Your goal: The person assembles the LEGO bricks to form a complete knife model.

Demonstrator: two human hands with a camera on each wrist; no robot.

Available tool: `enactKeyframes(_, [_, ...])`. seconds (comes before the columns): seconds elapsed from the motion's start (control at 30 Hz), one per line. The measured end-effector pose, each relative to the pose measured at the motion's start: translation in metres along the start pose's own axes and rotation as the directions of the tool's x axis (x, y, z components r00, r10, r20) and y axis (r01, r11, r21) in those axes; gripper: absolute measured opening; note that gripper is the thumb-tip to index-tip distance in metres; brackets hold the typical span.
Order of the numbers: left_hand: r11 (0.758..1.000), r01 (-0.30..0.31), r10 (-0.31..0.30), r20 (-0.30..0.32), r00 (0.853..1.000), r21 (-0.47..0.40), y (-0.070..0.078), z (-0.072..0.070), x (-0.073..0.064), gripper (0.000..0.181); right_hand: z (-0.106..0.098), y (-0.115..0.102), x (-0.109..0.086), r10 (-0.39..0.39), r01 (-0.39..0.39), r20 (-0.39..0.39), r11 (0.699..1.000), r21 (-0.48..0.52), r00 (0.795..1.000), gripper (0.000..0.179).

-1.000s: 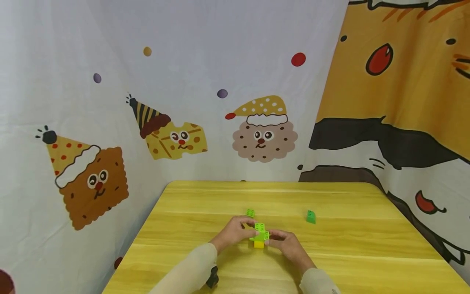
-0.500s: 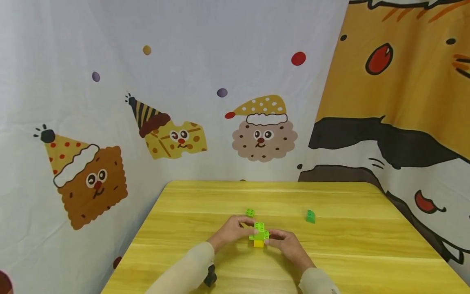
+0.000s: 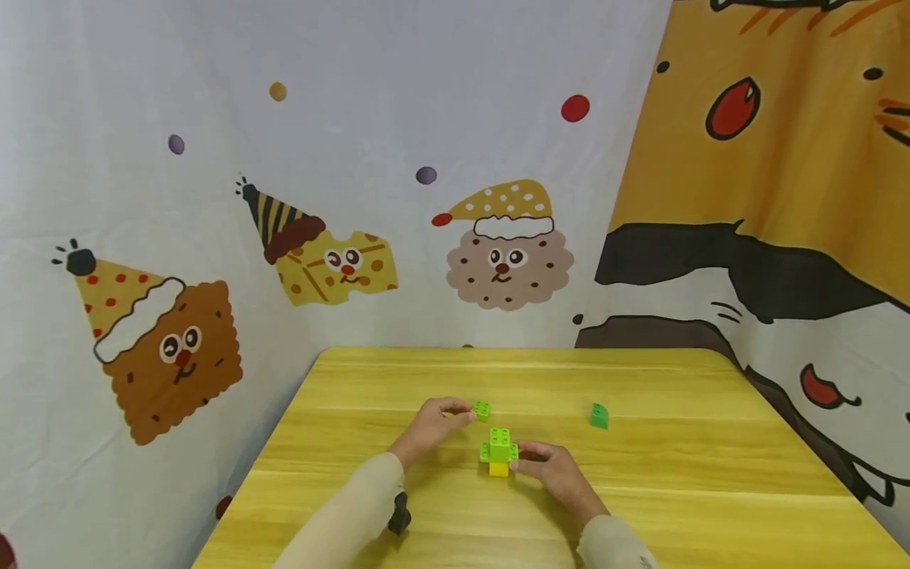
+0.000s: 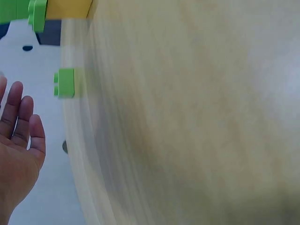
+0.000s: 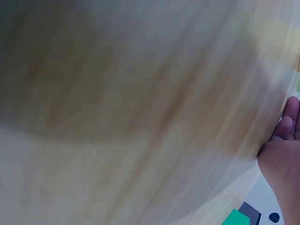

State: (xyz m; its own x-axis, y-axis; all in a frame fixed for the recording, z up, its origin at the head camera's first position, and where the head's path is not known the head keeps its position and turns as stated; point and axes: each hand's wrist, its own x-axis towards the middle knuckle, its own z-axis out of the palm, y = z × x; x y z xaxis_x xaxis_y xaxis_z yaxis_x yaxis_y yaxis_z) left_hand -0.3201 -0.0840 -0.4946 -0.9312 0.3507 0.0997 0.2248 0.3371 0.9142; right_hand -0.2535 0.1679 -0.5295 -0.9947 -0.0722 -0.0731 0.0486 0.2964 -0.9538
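In the head view, a small stack of building blocks [image 3: 500, 449] stands mid-table: light green bricks with a stub on each side, over a yellow brick [image 3: 499, 469]. My right hand [image 3: 560, 476] holds the stack's right side between thumb and fingers. Further back, my left hand [image 3: 429, 428] has its fingertips right at a loose light green brick [image 3: 482, 410], fingers loosely spread. The left wrist view shows this brick [image 4: 66, 83] apart from the relaxed fingers. Only the heel and some curled fingers of my right hand [image 5: 283, 152] show in the right wrist view.
A darker green brick [image 3: 599, 416] with a sloped side lies at the back right of the wooden table [image 3: 697, 458]. Beneath my left sleeve is a black object [image 3: 400, 514]. A cartoon-printed cloth [image 3: 398, 118] hangs behind the table's far edge.
My left hand has let go of the stack's left side and moved back and left to the loose light green brick. The right hand stays at the stack.
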Motion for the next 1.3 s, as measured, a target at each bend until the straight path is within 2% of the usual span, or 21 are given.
enactKeyframes(0.13, [0.999, 0.022, -0.022, -0.025, 0.999, -0.023, -0.005, -0.007, 0.007, 0.039, -0.001, -0.001, 0.000, -0.001, 0.001, 0.000, 1.000, -0.002, 1.000, 0.048])
enactKeyframes(0.37, [0.999, 0.048, -0.049, -0.039, 0.998, -0.007, -0.011, -0.012, 0.015, 0.043, -0.003, 0.000, -0.001, 0.002, -0.001, -0.003, 1.000, 0.004, 1.000, 0.047])
enactKeyframes(1.0, [0.995, 0.096, -0.096, -0.044, 0.994, -0.006, -0.016, -0.012, 0.041, 0.048, -0.006, 0.003, 0.002, -0.012, 0.012, 0.022, 1.000, 0.013, 1.000, 0.052])
enactKeyframes(1.3, [0.993, 0.116, -0.115, -0.023, 0.993, 0.013, -0.020, -0.009, 0.047, 0.049, -0.003, 0.005, 0.003, -0.045, 0.043, 0.046, 0.998, 0.043, 0.998, 0.044])
